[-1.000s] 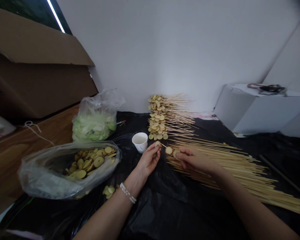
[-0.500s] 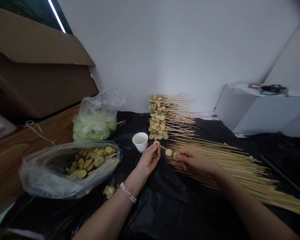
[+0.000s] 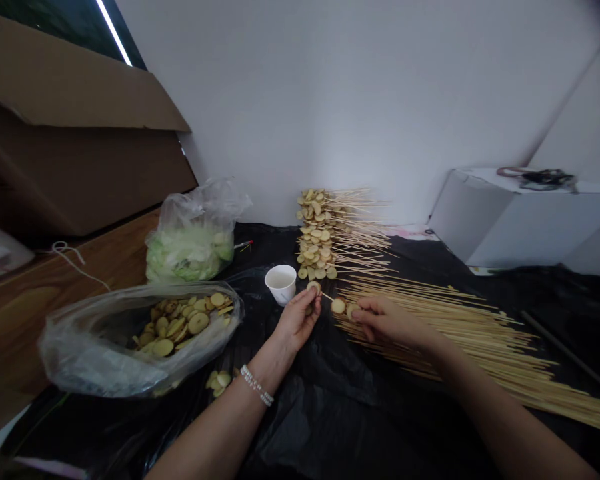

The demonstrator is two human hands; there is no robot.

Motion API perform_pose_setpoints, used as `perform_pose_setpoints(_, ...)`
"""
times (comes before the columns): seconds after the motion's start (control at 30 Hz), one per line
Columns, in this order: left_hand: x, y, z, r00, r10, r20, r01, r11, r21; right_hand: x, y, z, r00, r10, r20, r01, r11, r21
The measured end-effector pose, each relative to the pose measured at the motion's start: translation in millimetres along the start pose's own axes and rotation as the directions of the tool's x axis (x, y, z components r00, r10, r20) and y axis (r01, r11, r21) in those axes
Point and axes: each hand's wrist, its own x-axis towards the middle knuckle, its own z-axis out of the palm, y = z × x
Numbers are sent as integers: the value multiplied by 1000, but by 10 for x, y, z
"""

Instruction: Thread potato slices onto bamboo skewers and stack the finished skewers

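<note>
My left hand (image 3: 296, 321) is closed on a round potato slice (image 3: 313, 287), pinched between thumb and fingers. A thin wooden skewer (image 3: 327, 295) runs from that slice toward the right, through a second potato slice (image 3: 338, 305). My right hand (image 3: 390, 323) pinches a third potato slice (image 3: 352, 311) farther along the same skewer; its fingers hide the rest of the stick. Under and behind the right hand lies a wide spread of bare wooden skewers (image 3: 460, 333). Beyond my hands, a stack of skewered potato slices (image 3: 316, 237) has its sticks pointing right.
A white paper cup (image 3: 281, 285) stands beside my left hand. To the left are an open plastic bag (image 3: 95, 353) of potato slices and a bag of pale green vegetables (image 3: 190, 250). Loose slices (image 3: 219, 382) lie near my left forearm. A white box (image 3: 520, 223) sits at right.
</note>
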Motion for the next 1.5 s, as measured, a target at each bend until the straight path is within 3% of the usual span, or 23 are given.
perform_pose_setpoints(0.6,0,-41,-2,994,90,-60,-85,994,72,35,8,100,999,23,-42,-24,1000,-18)
perform_pose_setpoints(0.7,9,-39,-13,993,108,-57,-103,991,84,28,-45,134,995,-11,-98,1,994,-111)
perform_pose_setpoints(0.83,17,-29,-23,992,112,-50,-107,990,89,29,-87,177,967,-145,-210,73,946,-316)
perform_pose_setpoints(1.07,-25,-44,17,999,29,-27,-27,996,79,51,-13,149,998,-41,-49,40,999,-29)
perform_pose_setpoints(1.5,3,-52,-8,995,85,-55,-83,996,44,34,-27,89,997,-10,-81,5,998,-60)
